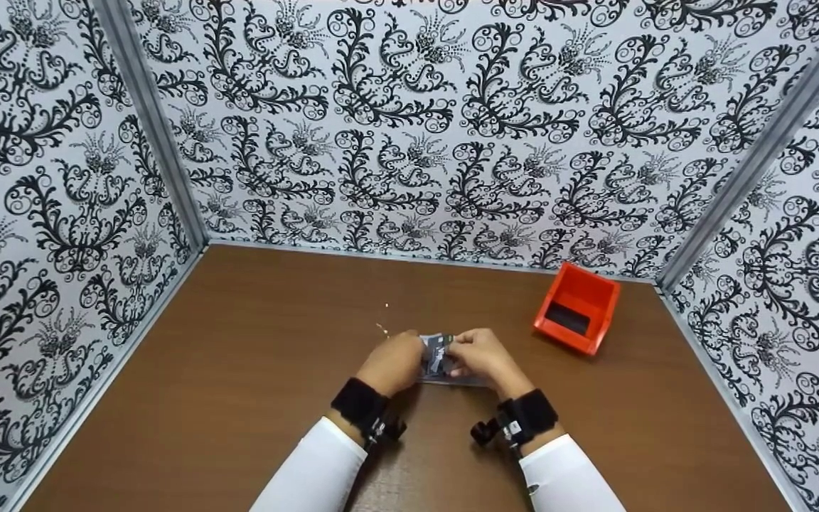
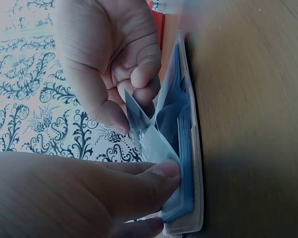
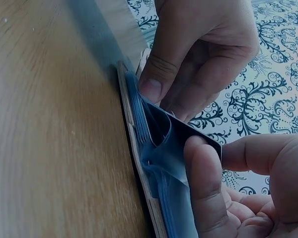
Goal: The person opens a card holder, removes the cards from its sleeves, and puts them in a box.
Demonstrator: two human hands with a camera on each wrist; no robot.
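A card holder (image 1: 456,380) with clear plastic sleeves (image 3: 166,198) lies open on the brown table, between both hands. My left hand (image 1: 397,360) holds the sleeves on its left side, thumb laid along their edge. With thumb and forefinger, my right hand (image 1: 484,353) pinches the corner of a thin dark card (image 3: 191,131). In the left wrist view the card (image 2: 135,111) stands tilted up from the sleeves, its lower part inside a pocket. The sleeve beside it bulges open. My right hand's other fingers curl loosely towards the palm.
A red plastic bin (image 1: 598,295) with a dark rectangle (image 1: 567,318) inside stands at the back right of the table (image 1: 260,341). Small pale bits (image 1: 382,328) lie just beyond my left hand. Patterned wall panels enclose the back and sides.
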